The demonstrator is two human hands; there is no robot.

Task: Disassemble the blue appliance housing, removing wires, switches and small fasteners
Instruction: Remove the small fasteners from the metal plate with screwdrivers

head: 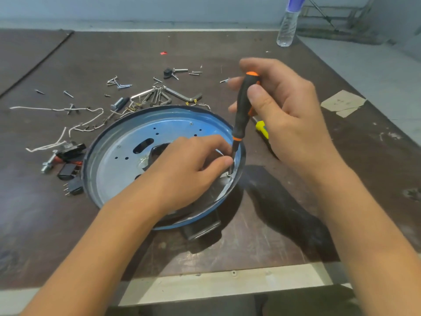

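The round blue appliance housing [127,153] lies open side up on the dark table. My right hand [282,106] grips a black and orange screwdriver [242,106] that stands nearly upright, its tip on a screw [229,174] at the housing's right inner rim. My left hand [189,167] reaches into the housing, and its fingertips pinch the screwdriver's shaft just above the screw. A black part [157,151] inside the housing is partly hidden by my left hand.
Loose screws [120,84], hex keys [164,94] and white wires [68,131] lie behind and left of the housing. Black switches [68,160] sit at its left. A yellow-handled tool [262,131] lies under my right hand. A water bottle [288,26] stands at the far right.
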